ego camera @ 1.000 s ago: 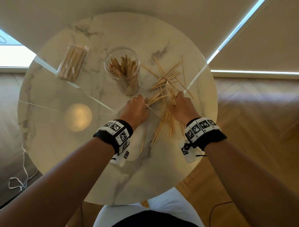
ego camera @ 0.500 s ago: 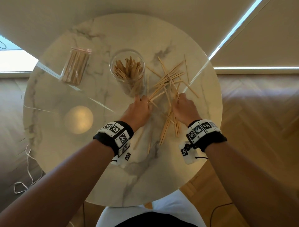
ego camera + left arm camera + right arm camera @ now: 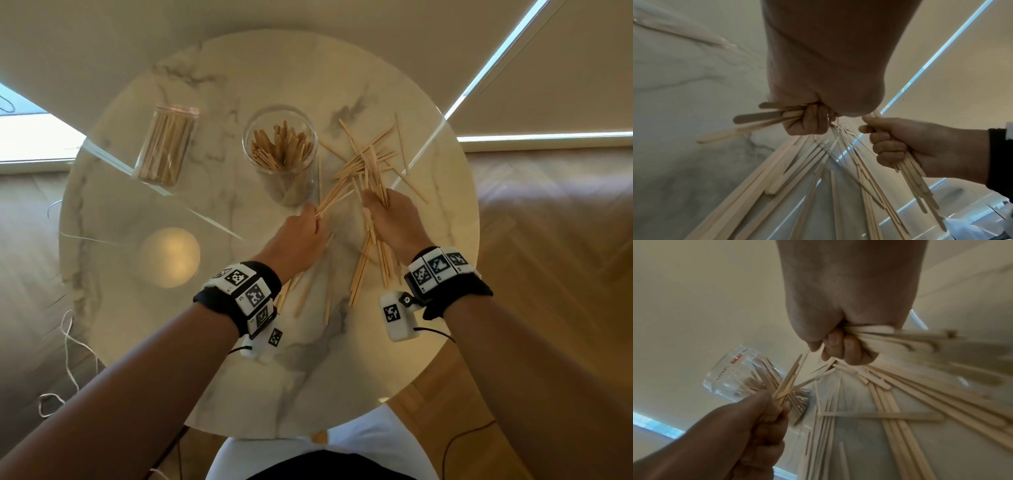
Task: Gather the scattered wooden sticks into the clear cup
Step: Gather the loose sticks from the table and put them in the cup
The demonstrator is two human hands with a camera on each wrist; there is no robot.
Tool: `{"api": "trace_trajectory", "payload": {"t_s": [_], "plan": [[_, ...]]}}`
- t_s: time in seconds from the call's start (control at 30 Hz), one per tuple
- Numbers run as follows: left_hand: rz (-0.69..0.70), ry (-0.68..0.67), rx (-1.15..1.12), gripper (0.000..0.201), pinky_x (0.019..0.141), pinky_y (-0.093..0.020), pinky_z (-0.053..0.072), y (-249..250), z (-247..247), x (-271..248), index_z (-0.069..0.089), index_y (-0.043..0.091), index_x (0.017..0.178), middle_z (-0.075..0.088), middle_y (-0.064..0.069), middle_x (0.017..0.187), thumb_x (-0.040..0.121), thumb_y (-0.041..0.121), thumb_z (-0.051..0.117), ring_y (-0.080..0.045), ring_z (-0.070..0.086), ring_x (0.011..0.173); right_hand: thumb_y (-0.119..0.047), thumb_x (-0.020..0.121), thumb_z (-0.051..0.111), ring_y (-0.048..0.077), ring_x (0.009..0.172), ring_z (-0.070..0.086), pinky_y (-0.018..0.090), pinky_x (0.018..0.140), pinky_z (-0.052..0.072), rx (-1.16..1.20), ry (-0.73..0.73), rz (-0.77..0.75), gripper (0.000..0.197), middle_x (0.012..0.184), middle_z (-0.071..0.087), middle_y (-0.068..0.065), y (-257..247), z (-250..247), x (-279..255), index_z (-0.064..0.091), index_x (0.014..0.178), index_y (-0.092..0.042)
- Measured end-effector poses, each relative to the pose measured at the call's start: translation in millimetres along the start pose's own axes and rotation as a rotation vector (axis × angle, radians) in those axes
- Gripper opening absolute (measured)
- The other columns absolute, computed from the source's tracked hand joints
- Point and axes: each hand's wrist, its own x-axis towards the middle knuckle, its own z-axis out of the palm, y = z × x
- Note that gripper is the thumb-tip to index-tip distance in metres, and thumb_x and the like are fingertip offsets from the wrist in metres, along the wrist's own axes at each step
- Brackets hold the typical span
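A clear cup (image 3: 280, 150) (image 3: 731, 374) stands upright at the middle of the round marble table (image 3: 171, 342), with several wooden sticks inside. Loose wooden sticks (image 3: 366, 161) (image 3: 797, 170) (image 3: 890, 402) lie scattered to its right and toward me. My left hand (image 3: 301, 233) (image 3: 807, 120) (image 3: 756, 415) grips a bunch of sticks just in front of the cup. My right hand (image 3: 387, 216) (image 3: 842, 347) (image 3: 896, 146) grips another bunch to the right, above the pile.
A second clear container (image 3: 168, 144) filled with sticks lies on its side at the table's back left. A round light patch (image 3: 169, 257) shows on the left of the tabletop. A white cord (image 3: 65, 342) trails on the wooden floor at left.
Both hands have moved away from me toward the cup and lifted, each with a bunch of sticks. The left hand's sticks now point up toward the cup.
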Motion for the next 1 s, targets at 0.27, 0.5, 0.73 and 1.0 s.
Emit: {"api": "trace_trajectory", "payload": {"t_s": [0.27, 0.5, 0.73, 1.0], "plan": [[0.093, -0.084, -0.114, 0.019, 0.065, -0.046, 0.049, 9, 2, -2, 0.039, 0.019, 0.098, 0.06, -0.006, 0.078, 0.101, 0.037, 0.033, -0.026, 0.059, 0.066, -0.048, 0.088, 0.076, 0.013, 0.049, 0.028, 0.029, 0.046, 0.027, 0.519, -0.141, 0.089, 0.037, 0.067, 0.033, 0.006, -29, 22, -4, 0.057, 0.098, -0.018], [0.145, -0.136, -0.09, 0.018, 0.065, -0.042, 0.047, 4, -3, -4, 0.042, 0.016, 0.101, 0.062, -0.006, 0.082, 0.107, 0.032, 0.035, -0.024, 0.06, 0.07, -0.033, 0.101, 0.064, 0.012, 0.045, 0.029, 0.026, 0.045, 0.031, 0.594, -0.147, 0.061, 0.028, 0.061, 0.035, 0.002, -34, 25, -6, 0.061, 0.084, -0.012], [0.248, -0.128, -0.021, 0.026, 0.054, -0.027, 0.036, -3, -15, -10, 0.04, 0.017, 0.093, 0.053, -0.001, 0.071, 0.111, 0.035, 0.033, -0.015, 0.048, 0.058, -0.037, 0.106, 0.054, 0.011, 0.055, 0.045, 0.024, 0.051, 0.04, 0.631, -0.065, -0.055, 0.041, 0.083, 0.065, 0.017, -48, 18, -8, 0.071, 0.075, -0.016], [0.224, -0.06, -0.027, 0.029, 0.059, -0.026, 0.042, -18, -20, -15, 0.048, 0.018, 0.105, 0.059, 0.002, 0.078, 0.107, 0.047, 0.041, -0.013, 0.057, 0.067, -0.027, 0.108, 0.052, 0.012, 0.052, 0.046, 0.024, 0.049, 0.038, 0.79, -0.005, -0.048, 0.035, 0.067, 0.067, 0.004, -61, 13, -9, 0.059, 0.076, -0.013]]}}
